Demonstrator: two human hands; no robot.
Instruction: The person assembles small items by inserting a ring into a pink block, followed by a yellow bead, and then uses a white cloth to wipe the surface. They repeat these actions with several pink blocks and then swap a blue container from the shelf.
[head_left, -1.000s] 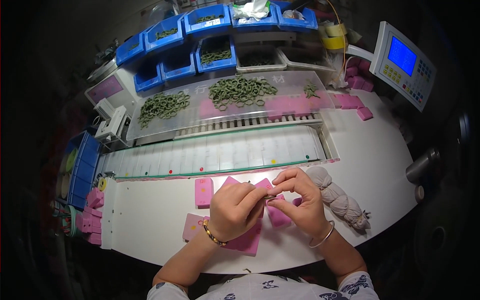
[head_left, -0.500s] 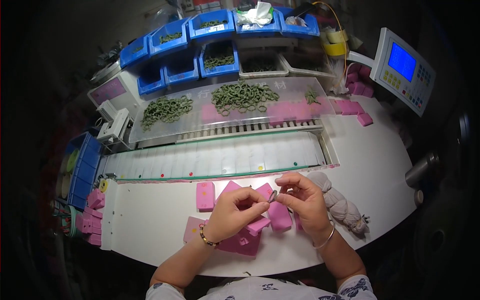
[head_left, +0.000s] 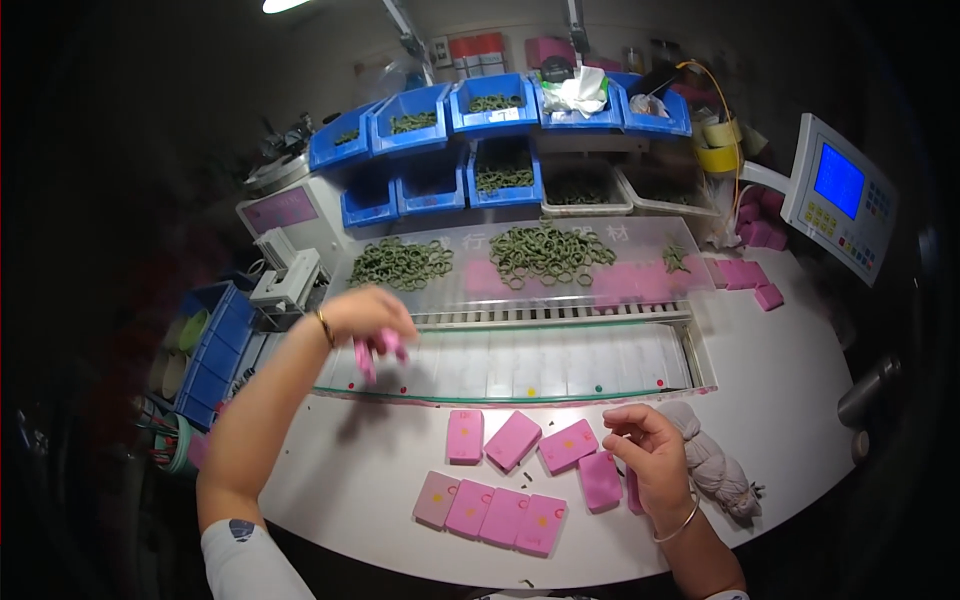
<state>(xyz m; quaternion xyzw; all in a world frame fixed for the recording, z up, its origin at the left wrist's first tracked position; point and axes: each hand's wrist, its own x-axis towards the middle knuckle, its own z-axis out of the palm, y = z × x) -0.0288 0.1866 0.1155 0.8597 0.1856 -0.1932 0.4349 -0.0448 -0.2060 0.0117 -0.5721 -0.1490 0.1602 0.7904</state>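
Note:
My left hand (head_left: pixel 368 315), smeared by motion, is over the left part of the long white-panelled strip. Its fingers grip pink pieces (head_left: pixel 366 362) that hang below them; their exact shape is blurred. Just left of a twisted grey bundle of yarn or cloth (head_left: pixel 712 465), my right hand (head_left: pixel 655 460) hovers with thumb and fingers curved apart, nothing clearly visible between them. A pink block (head_left: pixel 601 482) lies beside it, another is partly hidden by the hand. Nearby are several loose pink blocks (head_left: pixel 512 441) and a close row of pink blocks (head_left: pixel 503 518), one paler.
Green rings (head_left: pixel 550 255) lie in piles on a clear plastic sheet (head_left: pixel 470 300) beyond the strip. Blue bins (head_left: pixel 492 103) stand in two tiers behind. A screen panel (head_left: pixel 838 190) juts in at right; a blue crate (head_left: pixel 215 355) stands at left.
My left hand has swung left and away from me, parting from my right hand, and now carries pink pieces. The small ring between both hands no longer shows. The view has shifted.

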